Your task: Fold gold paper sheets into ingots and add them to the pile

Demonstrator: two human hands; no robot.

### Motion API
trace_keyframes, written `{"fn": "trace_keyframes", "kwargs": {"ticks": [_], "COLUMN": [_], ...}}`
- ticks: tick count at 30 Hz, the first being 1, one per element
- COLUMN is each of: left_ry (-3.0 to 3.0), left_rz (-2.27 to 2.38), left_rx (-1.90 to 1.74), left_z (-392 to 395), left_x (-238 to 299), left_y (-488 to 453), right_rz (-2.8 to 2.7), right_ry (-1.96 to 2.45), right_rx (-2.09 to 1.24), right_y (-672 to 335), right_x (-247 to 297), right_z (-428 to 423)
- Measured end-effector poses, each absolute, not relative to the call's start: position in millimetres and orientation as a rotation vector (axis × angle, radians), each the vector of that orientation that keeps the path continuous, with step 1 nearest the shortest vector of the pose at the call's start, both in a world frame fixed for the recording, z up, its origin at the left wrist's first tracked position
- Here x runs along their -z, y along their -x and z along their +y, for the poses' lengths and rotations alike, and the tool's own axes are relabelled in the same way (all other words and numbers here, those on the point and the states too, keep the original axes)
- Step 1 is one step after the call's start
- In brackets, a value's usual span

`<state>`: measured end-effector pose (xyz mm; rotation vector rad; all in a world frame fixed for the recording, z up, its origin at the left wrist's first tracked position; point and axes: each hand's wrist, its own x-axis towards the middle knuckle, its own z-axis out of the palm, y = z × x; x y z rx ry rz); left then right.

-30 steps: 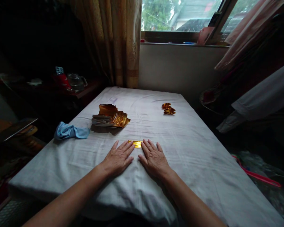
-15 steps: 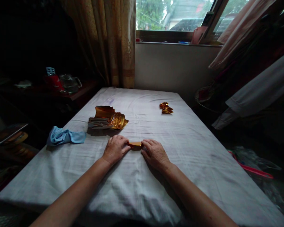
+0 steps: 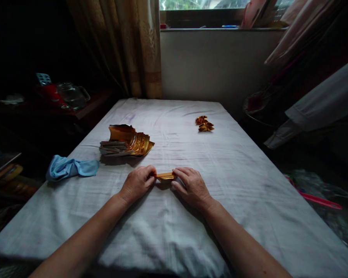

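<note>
Between my hands a narrow folded strip of gold foil paper (image 3: 165, 177) is held by its two ends, just over the cloth. My left hand (image 3: 138, 181) is closed, pinching the left end between thumb and fingers. On the right end, the thumb and fingers of my right hand (image 3: 191, 187) are closed. Beyond my left hand lies a fanned stack of gold foil paper sheets (image 3: 127, 143), some showing greyish edges. Farther off to the right sit several folded gold foil pieces (image 3: 205, 126), close together.
A white cloth (image 3: 176, 227) covers the table. A crumpled light blue cloth (image 3: 72, 168) lies at its left edge. On a dark side table stand a glass pitcher (image 3: 72, 95) and a red container (image 3: 50, 95). Clothes (image 3: 321, 104) hang at the right; a curtain (image 3: 145, 50) hangs behind.
The view has tilted down a little. The gold strip has turned, now showing a flat top fold and a slanted front face. Both hands keep hold of its ends.
</note>
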<state>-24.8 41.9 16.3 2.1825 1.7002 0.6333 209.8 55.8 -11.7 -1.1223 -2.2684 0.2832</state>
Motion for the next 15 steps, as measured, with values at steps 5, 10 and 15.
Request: {"fn": "trace_keyframes", "kwargs": {"ticks": [5,10,15], "left_ry": [-2.083,-1.977,-1.915], "left_rz": [1.635,1.563,1.437], "left_rx": [-0.761,-0.845,-0.833], "left_z": [41.5,44.7,45.7], "left_x": [-11.9,-5.4,-4.8], "left_y": [22.7,22.5,25.3], "right_rz": [-2.196,-2.16,-2.1], "right_ry": [1.135,1.165,1.196], "right_rx": [-0.456,-0.527,-0.595], "right_y": [-212.1,-213.7,-212.3], "right_x": [9.7,9.8,7.9], "right_z": [60.8,62.1,61.4]}}
